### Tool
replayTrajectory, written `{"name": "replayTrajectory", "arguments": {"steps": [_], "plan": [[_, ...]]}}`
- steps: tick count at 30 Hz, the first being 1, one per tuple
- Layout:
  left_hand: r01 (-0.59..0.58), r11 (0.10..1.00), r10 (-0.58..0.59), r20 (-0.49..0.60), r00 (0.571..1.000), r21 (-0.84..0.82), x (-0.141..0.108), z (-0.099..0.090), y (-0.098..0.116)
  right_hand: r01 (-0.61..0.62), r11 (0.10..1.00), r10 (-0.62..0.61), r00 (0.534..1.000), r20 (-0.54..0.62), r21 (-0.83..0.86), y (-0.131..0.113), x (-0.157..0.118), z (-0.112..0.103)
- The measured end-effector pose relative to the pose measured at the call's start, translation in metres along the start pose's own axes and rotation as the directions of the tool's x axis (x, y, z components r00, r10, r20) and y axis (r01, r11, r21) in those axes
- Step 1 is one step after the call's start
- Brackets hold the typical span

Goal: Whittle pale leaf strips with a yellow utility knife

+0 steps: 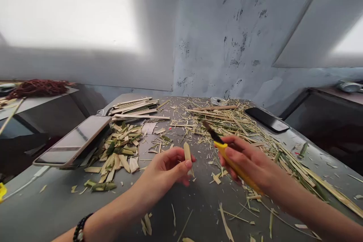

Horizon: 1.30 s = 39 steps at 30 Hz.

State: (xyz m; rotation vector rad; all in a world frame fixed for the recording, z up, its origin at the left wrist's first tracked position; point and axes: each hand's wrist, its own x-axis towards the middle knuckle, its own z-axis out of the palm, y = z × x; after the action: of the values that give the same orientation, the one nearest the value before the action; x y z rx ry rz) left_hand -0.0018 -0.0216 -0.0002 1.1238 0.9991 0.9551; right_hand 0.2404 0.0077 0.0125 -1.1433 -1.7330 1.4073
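Observation:
Between thumb and fingers, my left hand point(170, 170) pinches a short pale strip of bamboo point(187, 152), which stands roughly upright above the grey table point(167, 215). My right hand point(246, 162) is wrapped round the yellow handle of a knife point(235, 166). The knife's dark blade points up and to the left, to the right of the strip and apart from it. A dark beaded bracelet point(81, 228) circles my left wrist.
A propped phone point(75, 141) with a white cable stands at the left, beside a pile of bamboo pieces point(121, 151). Long strips point(136, 107) lie behind it. Shavings point(241, 124) and a black phone point(266, 119) are at the right. A painted wall point(215, 45) rises behind.

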Motion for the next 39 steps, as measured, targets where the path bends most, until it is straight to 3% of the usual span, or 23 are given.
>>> {"name": "replayTrajectory", "arguments": {"steps": [5,10,14,21,26,28,30,34,39], "plan": [[-0.007,0.995,0.010,0.037,0.999,-0.101,-0.002,0.008,-0.007,0.083,0.946,-0.097,0.995,-0.029,-0.314,0.011,-0.010,0.010],[0.033,0.992,-0.028,0.042,0.999,-0.120,-0.005,0.010,-0.004,0.028,0.934,-0.071,0.992,-0.108,-0.356,0.022,-0.018,0.003],[0.059,0.992,-0.059,0.004,0.998,-0.111,-0.004,0.010,0.001,0.060,0.897,-0.109,0.990,-0.087,-0.437,0.030,-0.016,0.002],[0.086,0.995,-0.093,-0.155,0.983,-0.051,-0.005,0.003,0.003,0.288,0.710,-0.304,0.948,0.088,-0.643,0.044,-0.017,-0.004],[0.066,0.994,-0.078,-0.141,0.987,-0.089,-0.008,0.006,0.009,0.456,0.562,-0.380,0.883,0.274,-0.690,0.047,-0.016,-0.008],[0.071,0.989,-0.089,-0.146,0.985,-0.126,-0.008,0.007,0.010,0.427,0.586,-0.369,0.897,0.243,-0.688,0.046,-0.015,-0.007],[0.084,0.987,-0.105,-0.158,0.982,-0.135,-0.007,0.007,0.008,0.332,0.652,-0.333,0.933,0.137,-0.682,0.044,-0.014,-0.005],[0.071,0.997,-0.075,-0.178,0.981,-0.026,-0.003,0.002,0.005,0.125,0.778,-0.200,0.978,-0.055,-0.615,0.042,-0.012,-0.002],[0.093,0.995,-0.095,-0.153,0.984,-0.022,-0.001,0.002,0.003,0.047,0.864,-0.091,0.994,-0.063,-0.501,0.035,-0.013,0.000]]}}
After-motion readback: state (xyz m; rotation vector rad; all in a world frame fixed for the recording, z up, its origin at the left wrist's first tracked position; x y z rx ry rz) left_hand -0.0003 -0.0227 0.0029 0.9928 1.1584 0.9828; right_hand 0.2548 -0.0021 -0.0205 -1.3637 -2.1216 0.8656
